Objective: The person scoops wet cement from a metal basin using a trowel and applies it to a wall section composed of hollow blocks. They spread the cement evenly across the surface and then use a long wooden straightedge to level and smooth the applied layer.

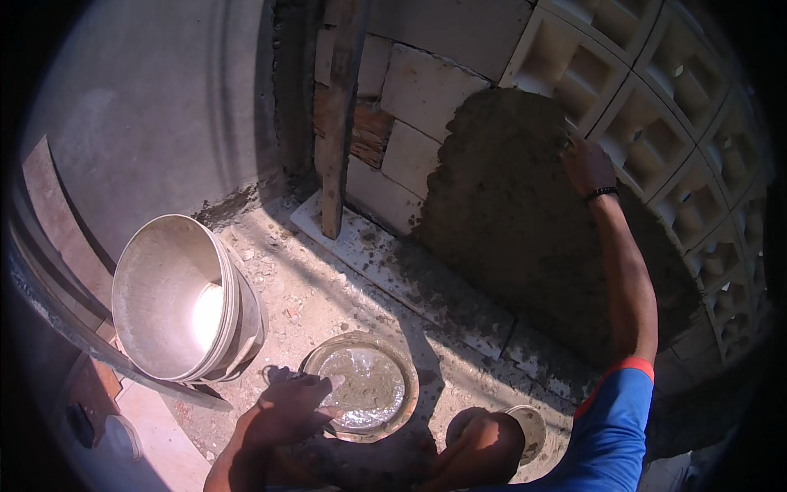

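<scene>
My right hand, with a dark bracelet at the wrist, is raised against a dark patch of wet mortar on the block wall, its fingers curled on something I cannot make out. My left hand is low, its fingers apart at the left edge of a round metal basin holding grey mortar. The mortar patch borders pale patterned vent blocks along its upper right. My bent knee is beside a small pale bucket.
A large white bucket stands at left, by long curved-looking boards. A wooden post stands against the blocks, near a plastered side wall. A pale ledge runs along the wall's foot above rubble-strewn floor.
</scene>
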`<action>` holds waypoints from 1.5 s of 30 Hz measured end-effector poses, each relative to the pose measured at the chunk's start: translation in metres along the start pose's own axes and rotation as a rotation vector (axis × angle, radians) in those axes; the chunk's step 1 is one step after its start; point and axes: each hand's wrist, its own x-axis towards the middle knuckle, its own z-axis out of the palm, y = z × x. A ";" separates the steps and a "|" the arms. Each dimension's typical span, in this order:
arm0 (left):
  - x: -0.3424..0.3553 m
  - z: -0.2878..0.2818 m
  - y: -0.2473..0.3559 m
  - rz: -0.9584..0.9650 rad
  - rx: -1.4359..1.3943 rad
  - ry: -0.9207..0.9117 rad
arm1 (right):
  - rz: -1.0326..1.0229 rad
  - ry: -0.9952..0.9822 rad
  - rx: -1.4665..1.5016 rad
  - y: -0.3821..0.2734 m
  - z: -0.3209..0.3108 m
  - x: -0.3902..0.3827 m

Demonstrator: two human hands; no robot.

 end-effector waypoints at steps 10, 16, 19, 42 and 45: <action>-0.007 0.010 -0.021 0.172 0.016 0.200 | 0.231 0.193 0.204 0.050 0.016 -0.096; -0.003 0.010 -0.018 0.025 0.045 0.038 | 0.469 0.019 0.943 -0.009 0.037 -0.113; -0.003 0.001 -0.008 0.000 0.066 0.003 | 0.339 0.056 0.734 -0.046 0.056 -0.087; 0.002 0.001 -0.011 0.034 0.041 -0.048 | 0.698 0.062 1.354 -0.042 0.069 -0.104; 0.002 -0.003 -0.008 -0.036 -0.019 -0.095 | 0.645 0.079 1.509 -0.069 0.074 -0.067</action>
